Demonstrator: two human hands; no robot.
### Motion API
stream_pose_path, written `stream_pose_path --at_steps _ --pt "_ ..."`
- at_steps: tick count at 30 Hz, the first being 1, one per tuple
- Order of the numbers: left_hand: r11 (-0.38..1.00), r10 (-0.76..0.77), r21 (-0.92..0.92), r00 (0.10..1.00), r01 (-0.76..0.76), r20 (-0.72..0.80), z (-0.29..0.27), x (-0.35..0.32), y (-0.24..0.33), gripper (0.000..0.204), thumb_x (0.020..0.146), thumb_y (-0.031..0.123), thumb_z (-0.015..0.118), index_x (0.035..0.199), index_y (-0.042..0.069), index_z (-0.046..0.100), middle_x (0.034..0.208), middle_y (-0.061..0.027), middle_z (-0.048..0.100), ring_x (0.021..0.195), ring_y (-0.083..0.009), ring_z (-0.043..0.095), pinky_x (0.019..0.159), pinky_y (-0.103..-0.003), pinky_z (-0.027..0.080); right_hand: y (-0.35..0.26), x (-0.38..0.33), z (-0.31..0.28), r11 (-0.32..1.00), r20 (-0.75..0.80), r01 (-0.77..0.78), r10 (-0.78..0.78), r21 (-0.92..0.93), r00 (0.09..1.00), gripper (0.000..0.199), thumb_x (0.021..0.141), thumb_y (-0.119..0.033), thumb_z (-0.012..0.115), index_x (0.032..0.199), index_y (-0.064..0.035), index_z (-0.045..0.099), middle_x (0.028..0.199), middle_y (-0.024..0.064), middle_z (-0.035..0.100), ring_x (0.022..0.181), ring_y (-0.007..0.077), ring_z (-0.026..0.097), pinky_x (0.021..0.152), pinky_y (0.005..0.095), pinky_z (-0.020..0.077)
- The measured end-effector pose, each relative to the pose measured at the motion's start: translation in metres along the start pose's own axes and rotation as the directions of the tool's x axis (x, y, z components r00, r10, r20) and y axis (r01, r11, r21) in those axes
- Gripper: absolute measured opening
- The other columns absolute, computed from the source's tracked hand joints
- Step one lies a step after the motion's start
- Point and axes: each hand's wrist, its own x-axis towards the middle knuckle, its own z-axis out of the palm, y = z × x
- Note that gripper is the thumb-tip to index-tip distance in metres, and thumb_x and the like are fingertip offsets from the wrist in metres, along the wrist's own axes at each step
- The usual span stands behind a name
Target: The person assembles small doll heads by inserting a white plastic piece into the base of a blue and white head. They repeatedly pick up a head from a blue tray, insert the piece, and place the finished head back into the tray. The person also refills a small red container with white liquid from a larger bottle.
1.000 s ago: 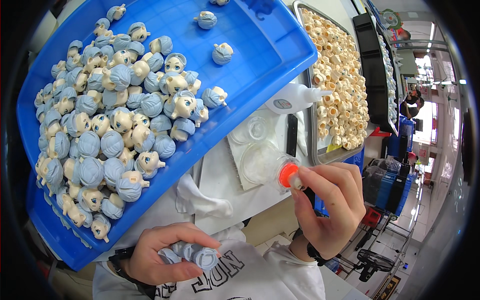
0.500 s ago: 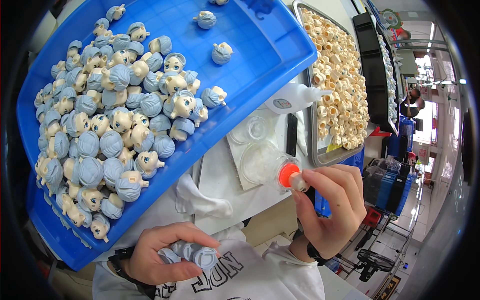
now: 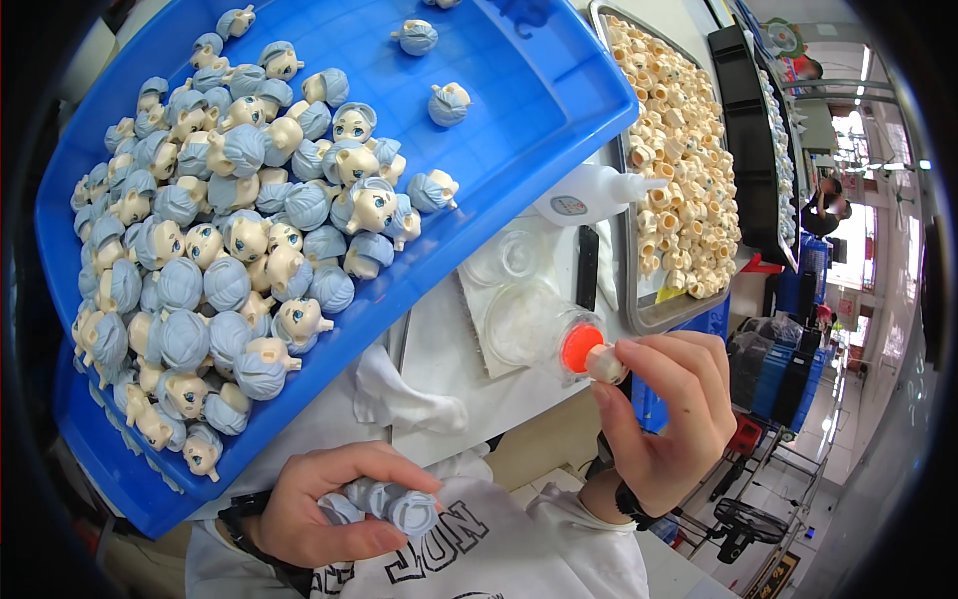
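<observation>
My left hand point(image 3: 309, 509) is closed round a few light blue doll hair pieces point(image 3: 412, 511), low in front of my shirt. One piece turns its hollow, round-rimmed side outward between thumb and fingers. With thumb and forefinger, my right hand point(image 3: 679, 409) pinches a small cream doll head part point(image 3: 605, 364). That part is right against, or just in front of, a round orange-red disc point(image 3: 579, 347); I cannot tell whether they touch. The disc sits at the end of a clear plastic container point(image 3: 524, 319) on the white table.
A large blue bin point(image 3: 519, 100) at left holds many blue-haired doll heads point(image 3: 228, 285). Beyond the container lie a white squeeze bottle point(image 3: 589, 195) and a black bar point(image 3: 587, 265). A metal tray point(image 3: 654, 321) of cream parts stands at right; a white cloth point(image 3: 409, 404) lies nearer.
My right hand has shifted very slightly to the right, and the cream part is turned a little in its fingers. My left hand keeps its hold on the hair pieces.
</observation>
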Motion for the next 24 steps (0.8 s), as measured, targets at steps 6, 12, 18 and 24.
stream_pose_path --at_steps 6,12,18,24 --pt "1.0 -0.005 0.006 1.0 0.005 0.0 0.0 -0.0003 0.0003 0.034 0.075 0.007 0.063 0.105 -0.006 0.053 0.097 -0.0124 0.058 0.087 -0.014 0.055 0.076 -0.025 0.041 -0.0006 -0.0025 -0.0004 1.0 -0.008 -0.021 0.021 0.006 1.0 0.037 0.05 0.0 0.07 0.086 -0.0026 0.062 0.076 0.0071 0.06 0.068 0.024 0.054 0.058 0.0302 0.043" --pt "0.999 0.023 0.039 1.0 -0.023 0.018 -0.002 0.0004 -0.0009 0.035 0.074 0.008 0.064 0.105 -0.007 0.054 0.097 -0.0142 0.058 0.087 -0.0163 0.056 0.076 -0.027 0.041 -0.0004 -0.0061 -0.0006 0.998 -0.03 -0.047 0.048 0.03 0.998 0.037 0.05 0.0 0.07 0.086 -0.0028 0.062 0.076 0.0077 0.06 0.068 0.0244 0.054 0.059 0.0305 0.043" --pt "0.997 0.035 0.066 0.999 -0.035 -0.003 -0.0018 -0.0004 -0.0009 0.035 0.072 0.008 0.066 0.103 -0.006 0.057 0.096 -0.0153 0.058 0.085 -0.0186 0.056 0.075 -0.027 0.041 -0.0004 -0.0071 0.0009 0.998 -0.061 -0.051 0.053 0.044 0.997 0.037 0.05 0.0 0.07 0.086 -0.0029 0.062 0.078 0.0079 0.061 0.069 0.0242 0.055 0.059 0.0303 0.043" --pt "0.995 0.037 0.093 0.999 -0.036 -0.006 -0.0007 0.0 0.0008 0.034 0.071 0.006 0.066 0.102 -0.006 0.058 0.094 -0.0147 0.059 0.083 -0.0182 0.056 0.073 -0.027 0.041 0.0008 -0.0076 0.0015 0.998 -0.056 -0.041 0.043 0.047 0.998 0.039 0.05 0.0 0.071 0.087 -0.0027 0.061 0.077 0.0079 0.061 0.069 0.0241 0.055 0.059 0.0302 0.043"
